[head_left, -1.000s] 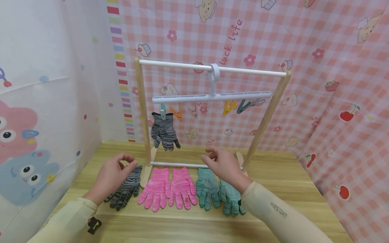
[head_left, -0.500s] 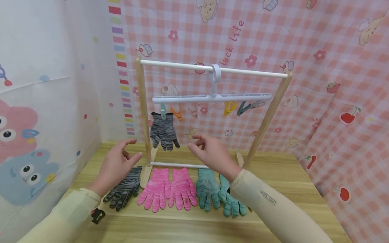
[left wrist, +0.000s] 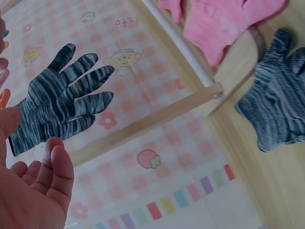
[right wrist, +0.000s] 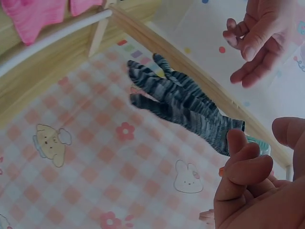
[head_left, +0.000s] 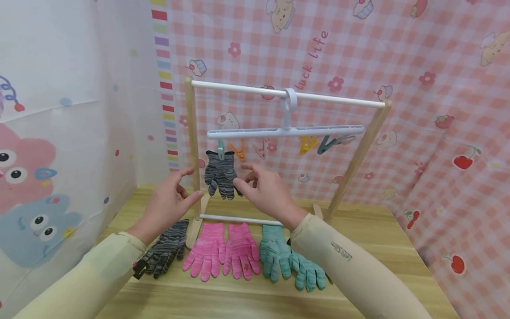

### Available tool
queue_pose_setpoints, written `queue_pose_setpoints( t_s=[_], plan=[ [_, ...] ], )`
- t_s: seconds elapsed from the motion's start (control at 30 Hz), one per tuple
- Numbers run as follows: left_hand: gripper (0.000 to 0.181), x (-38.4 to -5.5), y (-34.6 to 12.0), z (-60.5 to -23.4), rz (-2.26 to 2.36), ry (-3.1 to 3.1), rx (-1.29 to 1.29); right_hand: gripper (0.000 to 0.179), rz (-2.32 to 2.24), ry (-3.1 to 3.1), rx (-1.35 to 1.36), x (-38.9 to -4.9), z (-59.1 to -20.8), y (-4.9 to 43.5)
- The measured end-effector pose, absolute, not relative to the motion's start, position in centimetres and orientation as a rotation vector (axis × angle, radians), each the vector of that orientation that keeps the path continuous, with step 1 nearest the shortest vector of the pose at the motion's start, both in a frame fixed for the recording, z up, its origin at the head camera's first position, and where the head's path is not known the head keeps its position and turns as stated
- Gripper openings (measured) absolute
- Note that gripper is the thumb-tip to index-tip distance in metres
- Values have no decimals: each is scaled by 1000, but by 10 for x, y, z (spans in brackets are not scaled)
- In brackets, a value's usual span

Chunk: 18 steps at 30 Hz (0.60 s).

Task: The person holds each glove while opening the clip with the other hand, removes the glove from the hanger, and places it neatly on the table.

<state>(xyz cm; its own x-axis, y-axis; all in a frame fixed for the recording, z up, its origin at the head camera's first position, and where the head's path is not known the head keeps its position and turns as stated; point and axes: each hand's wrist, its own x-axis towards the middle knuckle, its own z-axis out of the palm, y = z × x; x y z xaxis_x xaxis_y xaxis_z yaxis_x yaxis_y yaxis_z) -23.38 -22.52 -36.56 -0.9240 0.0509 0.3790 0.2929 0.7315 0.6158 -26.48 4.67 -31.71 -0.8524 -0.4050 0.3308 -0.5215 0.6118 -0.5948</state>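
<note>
A grey-black knit glove (head_left: 220, 173) hangs fingers down from a mint clothespin (head_left: 221, 149) at the left end of a pale hanger (head_left: 259, 132). My left hand (head_left: 165, 204), fingers loosely bent and apart from the thumb, is left of the glove by the rack's left post. My right hand (head_left: 268, 189) is just right of the glove, thumb near its edge; whether it touches cannot be told. Neither hand holds anything. In the left wrist view the hanging glove (left wrist: 66, 98) shows spread fingers. In the right wrist view both the glove (right wrist: 181, 102) and my left hand (right wrist: 262, 40) appear.
The hanger hooks over the white top bar of a wooden rack (head_left: 192, 133). Orange (head_left: 239, 151), pink, yellow (head_left: 307, 145) and grey clothespins hang from it. On the table lie another grey-black glove (head_left: 167, 248), two pink gloves (head_left: 207, 252) and two teal gloves (head_left: 275, 252).
Both hands have come up toward the hanging glove: the left moved right and up, the right moved left and up. The glove stays hanging; the view has shifted slightly.
</note>
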Motion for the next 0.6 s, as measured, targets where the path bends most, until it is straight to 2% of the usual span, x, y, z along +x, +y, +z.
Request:
queue_pose_setpoints(
  t_s=[0.37,0.6],
  plan=[
    [83,-258,-210,-347,-1171,-2569,-309,66,1053,-2643,858,-277,-295,21],
    [87,-275,-202,-345,-1300,-2585,-242,66,1037,-2670,818,-285,-290,10]
  ],
)
